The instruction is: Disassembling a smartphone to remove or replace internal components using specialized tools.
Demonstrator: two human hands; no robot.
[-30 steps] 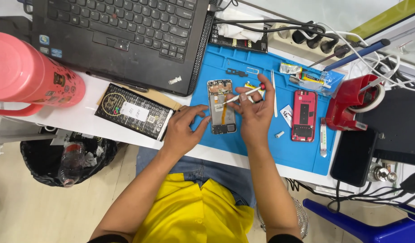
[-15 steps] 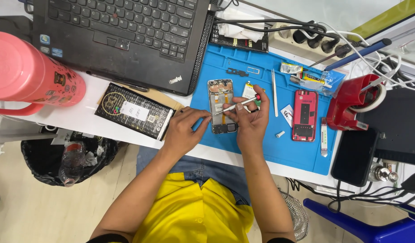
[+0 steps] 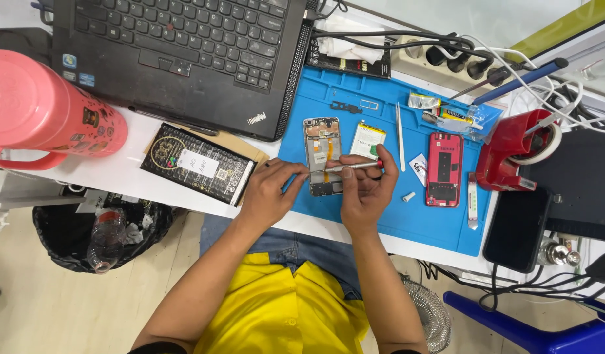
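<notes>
A white worktop (image 3: 138,174) carries a black laptop (image 3: 184,52) at the top left, with a large pink jug (image 3: 47,111) lying at its left end and a blue work mat (image 3: 407,216) spread to the right of the laptop. A red tape dispenser (image 3: 515,151) stands off the mat's right edge, above a dark phone (image 3: 517,229) lying face down. A black patterned box (image 3: 197,164) lies between the laptop and the worktop's front edge. On the mat, an opened phone (image 3: 322,141) with its insides bare lies just left of a loose battery (image 3: 368,139), and a red phone back (image 3: 445,169) lies well to the right. The left hand (image 3: 270,196) rests at the opened phone's lower left edge, fingers curled against it. The right hand (image 3: 365,193) has its fingers closed around a slim screwdriver (image 3: 355,166), held level across the phone's lower part with the tip pointing left
</notes>
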